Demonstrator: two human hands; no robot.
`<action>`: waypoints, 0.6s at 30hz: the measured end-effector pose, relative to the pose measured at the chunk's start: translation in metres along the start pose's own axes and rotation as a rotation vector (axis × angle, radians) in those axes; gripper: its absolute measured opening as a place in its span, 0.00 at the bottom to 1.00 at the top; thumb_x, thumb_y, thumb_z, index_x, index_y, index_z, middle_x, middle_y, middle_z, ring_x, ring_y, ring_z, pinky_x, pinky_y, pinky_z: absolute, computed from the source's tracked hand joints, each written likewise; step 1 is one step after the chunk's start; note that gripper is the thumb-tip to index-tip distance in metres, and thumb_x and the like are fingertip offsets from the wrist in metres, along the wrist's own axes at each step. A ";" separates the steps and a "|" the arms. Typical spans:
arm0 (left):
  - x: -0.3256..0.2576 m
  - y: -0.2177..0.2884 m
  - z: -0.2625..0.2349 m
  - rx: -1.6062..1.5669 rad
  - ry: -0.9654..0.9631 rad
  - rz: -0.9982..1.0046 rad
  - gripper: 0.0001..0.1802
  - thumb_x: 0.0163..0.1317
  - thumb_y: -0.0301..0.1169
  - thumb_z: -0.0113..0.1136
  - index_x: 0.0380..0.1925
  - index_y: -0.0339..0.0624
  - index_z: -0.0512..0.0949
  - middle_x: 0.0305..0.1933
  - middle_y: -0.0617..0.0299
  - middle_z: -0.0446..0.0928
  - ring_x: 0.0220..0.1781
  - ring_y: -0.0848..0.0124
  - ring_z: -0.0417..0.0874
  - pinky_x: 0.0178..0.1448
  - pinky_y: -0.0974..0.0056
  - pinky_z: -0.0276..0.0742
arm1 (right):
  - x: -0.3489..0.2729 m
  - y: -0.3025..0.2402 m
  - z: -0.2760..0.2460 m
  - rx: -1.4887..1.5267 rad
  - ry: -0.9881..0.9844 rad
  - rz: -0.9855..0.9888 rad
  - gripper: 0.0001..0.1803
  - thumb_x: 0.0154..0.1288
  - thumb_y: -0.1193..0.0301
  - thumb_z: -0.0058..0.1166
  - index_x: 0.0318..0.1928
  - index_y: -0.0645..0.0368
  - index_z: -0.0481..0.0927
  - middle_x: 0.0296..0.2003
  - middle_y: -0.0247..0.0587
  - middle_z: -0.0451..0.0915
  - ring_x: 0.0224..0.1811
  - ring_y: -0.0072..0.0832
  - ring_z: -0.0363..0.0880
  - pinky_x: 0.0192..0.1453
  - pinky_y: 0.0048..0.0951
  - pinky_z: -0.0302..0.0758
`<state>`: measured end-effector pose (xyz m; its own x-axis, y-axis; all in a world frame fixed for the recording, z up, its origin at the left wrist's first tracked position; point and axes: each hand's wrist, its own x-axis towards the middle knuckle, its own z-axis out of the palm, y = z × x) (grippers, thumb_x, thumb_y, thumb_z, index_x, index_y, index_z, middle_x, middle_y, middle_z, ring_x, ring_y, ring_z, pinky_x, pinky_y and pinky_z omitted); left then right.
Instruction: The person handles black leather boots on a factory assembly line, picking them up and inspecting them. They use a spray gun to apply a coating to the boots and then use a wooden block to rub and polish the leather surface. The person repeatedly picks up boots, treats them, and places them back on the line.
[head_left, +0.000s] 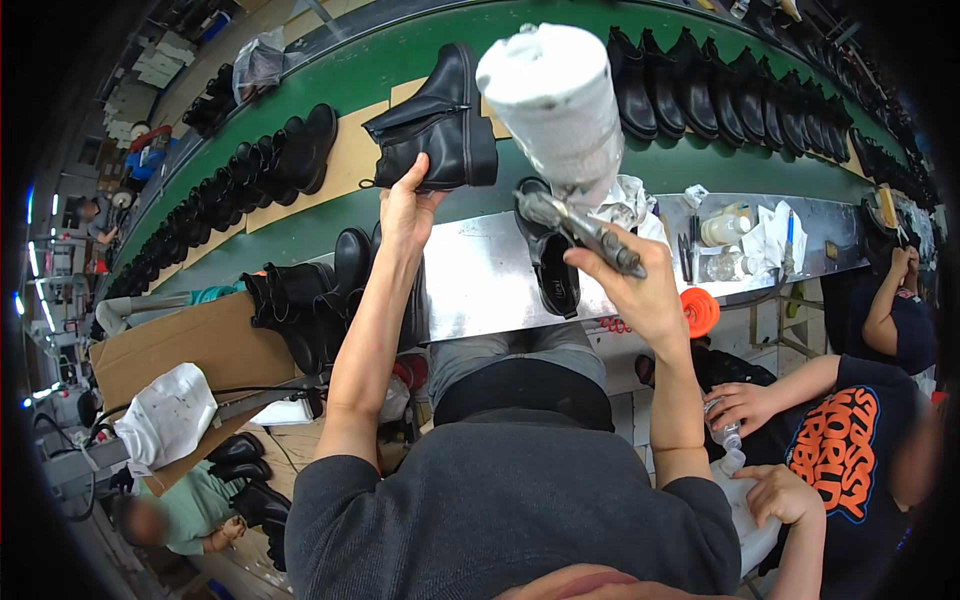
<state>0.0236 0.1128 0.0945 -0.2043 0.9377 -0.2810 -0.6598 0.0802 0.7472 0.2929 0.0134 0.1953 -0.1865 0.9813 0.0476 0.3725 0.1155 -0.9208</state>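
Note:
A black ankle boot (432, 120) with a side zip is raised in my left hand (408, 212), the thumb on its upper and the fingers beneath; its sole faces right. My right hand (640, 290) is wrapped round the handle of a metal spray gun (585, 228). On top of the gun sits a large cup (558, 105) in a stained white wrapping. Below the gun, a black shoe (553, 270) lies on the shiny metal worktop (465, 285), partly covered by gun and hand. Crumpled white cloth (628, 198) lies behind my right hand.
Rows of black boots (690, 85) stand on the green conveyor (390, 50) ahead. More boots (300, 310) crowd my left by a cardboard sheet (150, 350). Bottles (725, 228) and an orange funnel-like piece (700, 312) are at right. A co-worker's hands (745, 405) hold a bottle close by.

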 end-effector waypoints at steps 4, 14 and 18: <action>-0.005 0.009 0.003 -0.042 0.032 -0.042 0.19 0.62 0.27 0.58 0.50 0.28 0.67 0.50 0.44 0.72 0.51 0.50 0.78 0.52 0.42 0.82 | -0.004 -0.003 0.010 0.012 0.112 -0.082 0.21 0.57 0.67 0.65 0.47 0.68 0.79 0.27 0.44 0.80 0.26 0.21 0.74 0.33 0.25 0.71; -0.019 0.019 0.017 -0.151 0.213 -0.126 0.18 0.65 0.29 0.53 0.48 0.25 0.66 0.49 0.37 0.69 0.58 0.41 0.71 0.56 0.39 0.78 | 0.006 0.003 0.028 0.061 0.112 -0.064 0.22 0.55 0.67 0.66 0.47 0.69 0.79 0.24 0.43 0.77 0.24 0.22 0.69 0.29 0.27 0.67; -0.010 0.018 -0.006 -0.205 0.138 -0.221 0.22 0.70 0.35 0.43 0.49 0.19 0.65 0.52 0.29 0.67 0.59 0.37 0.69 0.58 0.46 0.79 | -0.001 0.010 0.037 -0.014 0.215 -0.138 0.22 0.55 0.67 0.66 0.48 0.67 0.79 0.26 0.45 0.78 0.26 0.26 0.73 0.33 0.29 0.69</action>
<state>0.0098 0.1029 0.1071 -0.1267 0.8496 -0.5120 -0.8280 0.1937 0.5263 0.2635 0.0078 0.1719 -0.0391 0.9660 0.2556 0.3699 0.2516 -0.8944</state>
